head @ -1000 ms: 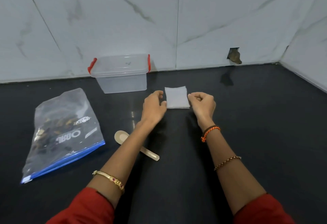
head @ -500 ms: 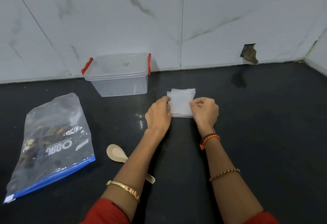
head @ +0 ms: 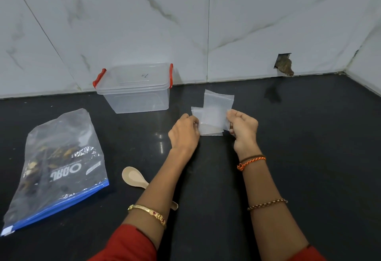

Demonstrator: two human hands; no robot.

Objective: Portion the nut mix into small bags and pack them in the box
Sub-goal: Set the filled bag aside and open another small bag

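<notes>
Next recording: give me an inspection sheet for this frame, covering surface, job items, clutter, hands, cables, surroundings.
Surface: glossy black stone counter, a dull smear near the back wall.
Job's things: large clear zip bag of nut mix with blue seal lying flat at left; clear plastic box with red latches, lid on, by the wall; beige plastic spoon on the counter, handle partly hidden by the left arm; small clear plastic bags, fanned apart, none filled.
Clutter: nothing seen.
Hands: left hand and right hand pinch the small bags.
Cables: nothing seen.
Surroundings: white marble-look wall tiles; rough hole in the tile.
</notes>
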